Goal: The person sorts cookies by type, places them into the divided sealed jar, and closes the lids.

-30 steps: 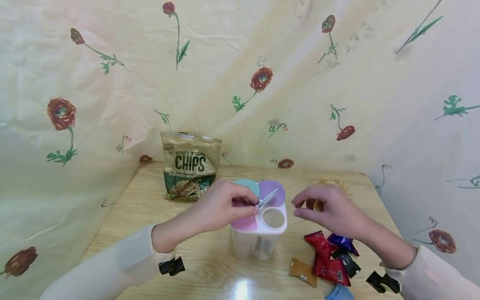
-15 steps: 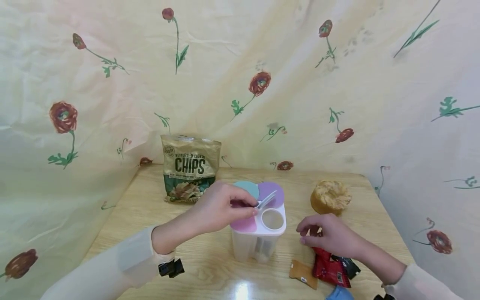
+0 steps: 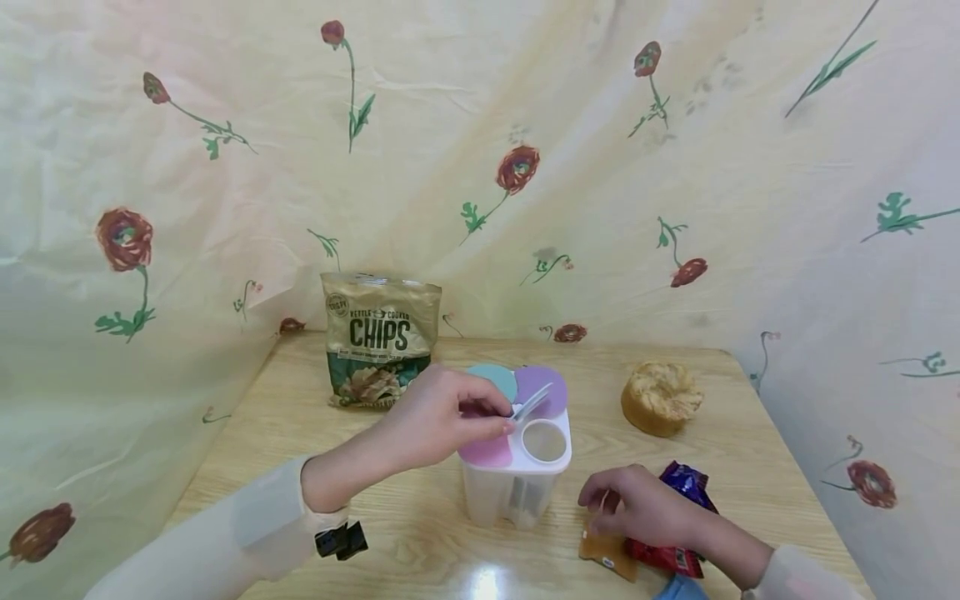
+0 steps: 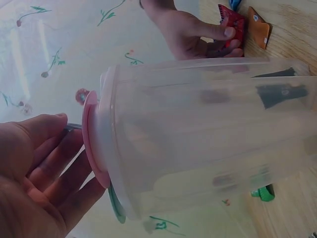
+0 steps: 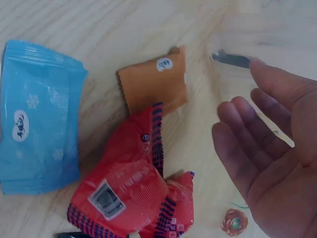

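Observation:
A clear box point(image 3: 517, 496) with a white top stands mid-table, with teal point(image 4: 116, 203), purple and pink point(image 4: 94, 139) round lids. Its front right hole point(image 3: 543, 442) is uncovered. My left hand point(image 3: 435, 417) pinches a thin pale flap point(image 3: 534, 402) that slants up over the top. To the right, my right hand point(image 3: 637, 504) hovers low over the wrapped snacks, fingers loosely bent and holding nothing in the right wrist view. Around it are an orange packet point(image 5: 156, 82), red packets point(image 5: 129, 178), a light blue packet point(image 5: 42, 119) and a shiny purple packet point(image 3: 686, 482).
A gold and green chips bag point(image 3: 382, 337) stands upright at the back left. At the back right sits a round golden cake point(image 3: 662, 398). Dark packets point(image 4: 281, 94) show through the box wall. A flowered cloth point(image 3: 480, 167) hangs behind the wooden table point(image 3: 420, 533).
My right hand has come down from beside the cake toward the wrapped snacks, uncovering the cake. The left hand stays at the flap, and the box has not moved.

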The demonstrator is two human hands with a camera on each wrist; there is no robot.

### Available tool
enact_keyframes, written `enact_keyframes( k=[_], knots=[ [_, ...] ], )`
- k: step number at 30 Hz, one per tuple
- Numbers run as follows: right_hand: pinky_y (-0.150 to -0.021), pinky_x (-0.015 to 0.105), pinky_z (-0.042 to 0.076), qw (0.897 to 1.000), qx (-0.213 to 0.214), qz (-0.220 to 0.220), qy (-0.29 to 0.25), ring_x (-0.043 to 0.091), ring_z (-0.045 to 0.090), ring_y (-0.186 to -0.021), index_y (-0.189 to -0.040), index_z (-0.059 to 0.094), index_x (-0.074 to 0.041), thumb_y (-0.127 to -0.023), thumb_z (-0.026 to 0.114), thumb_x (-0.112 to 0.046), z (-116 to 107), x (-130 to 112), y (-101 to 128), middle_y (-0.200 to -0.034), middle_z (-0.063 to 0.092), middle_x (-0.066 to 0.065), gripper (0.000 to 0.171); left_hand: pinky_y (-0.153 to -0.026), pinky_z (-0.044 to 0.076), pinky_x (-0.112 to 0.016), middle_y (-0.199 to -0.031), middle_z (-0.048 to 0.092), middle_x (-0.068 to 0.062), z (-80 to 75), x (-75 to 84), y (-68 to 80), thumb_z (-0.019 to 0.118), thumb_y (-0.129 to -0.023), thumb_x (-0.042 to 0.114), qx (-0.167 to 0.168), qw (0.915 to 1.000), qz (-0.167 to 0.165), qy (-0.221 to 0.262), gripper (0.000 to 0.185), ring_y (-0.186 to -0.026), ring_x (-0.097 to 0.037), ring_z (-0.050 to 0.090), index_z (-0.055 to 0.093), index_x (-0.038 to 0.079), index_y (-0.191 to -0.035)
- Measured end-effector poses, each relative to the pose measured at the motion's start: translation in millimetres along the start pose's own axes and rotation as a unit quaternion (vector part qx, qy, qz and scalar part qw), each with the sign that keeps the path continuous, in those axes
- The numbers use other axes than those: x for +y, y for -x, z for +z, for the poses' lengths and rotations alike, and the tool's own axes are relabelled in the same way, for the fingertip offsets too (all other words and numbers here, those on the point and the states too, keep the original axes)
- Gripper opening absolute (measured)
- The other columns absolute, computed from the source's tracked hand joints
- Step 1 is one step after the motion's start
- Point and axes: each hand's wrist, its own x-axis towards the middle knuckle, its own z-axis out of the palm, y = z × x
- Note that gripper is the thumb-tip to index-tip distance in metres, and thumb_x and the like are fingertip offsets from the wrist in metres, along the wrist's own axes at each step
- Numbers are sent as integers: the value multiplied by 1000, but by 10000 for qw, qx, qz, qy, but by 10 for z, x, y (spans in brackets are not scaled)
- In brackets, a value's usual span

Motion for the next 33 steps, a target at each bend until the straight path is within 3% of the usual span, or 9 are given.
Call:
enact_keyframes(
  k=[5, 12, 17, 26, 33],
  knots=[
    [-69, 23, 55, 9991, -398, 107, -124, 4, 65, -82, -110, 71, -13, -89, 81, -20, 56, 41, -13, -99, 70, 1, 24, -74, 58, -22, -86, 75, 11, 6, -1, 6, 82, -89, 20, 77, 9998, 74, -151, 5, -78, 0, 67, 80, 18, -93],
    [-71, 23, 54, 9976, -629, 282, 20, 5, 62, -82, -108, 70, -14, -86, 83, -21, 115, 107, -35, -95, 66, -3, 26, -73, 58, -21, -86, 76, 10, 10, -23, 8, 82, -88, 20, 141, 9992, 229, -284, 6, -78, 2, 66, 80, 18, -93],
    [-69, 22, 51, 9968, -578, 401, 377, 6, 60, -78, -107, 71, -18, -85, 84, -24, 135, 115, -44, -92, 66, -8, 26, -73, 58, -21, -86, 76, 11, 1, -24, 11, 82, -88, 19, 100, 9994, 229, -227, 5, -78, 2, 66, 80, 18, -93],
    [-66, 22, 46, 9941, -317, 548, 879, 5, 53, -77, -107, 73, -19, -79, 86, -12, 166, 199, -11, -89, 61, -9, 31, -75, 58, -21, -84, 75, 12, -3, -27, 16, 82, -89, 21, 66, 9994, 242, -237, 5, -78, 3, 66, 80, 18, -92],
    [-63, 22, 45, 9954, -367, 662, 587, 3, 53, -72, -104, 73, -16, -80, 85, -10, 171, 240, -28, -83, 62, -8, 27, -75, 58, -20, -84, 76, 12, -1, -26, 8, 82, -88, 20, 62, 9995, 219, -199, 5, -78, 3, 67, 80, 18, -92]
  ],
)
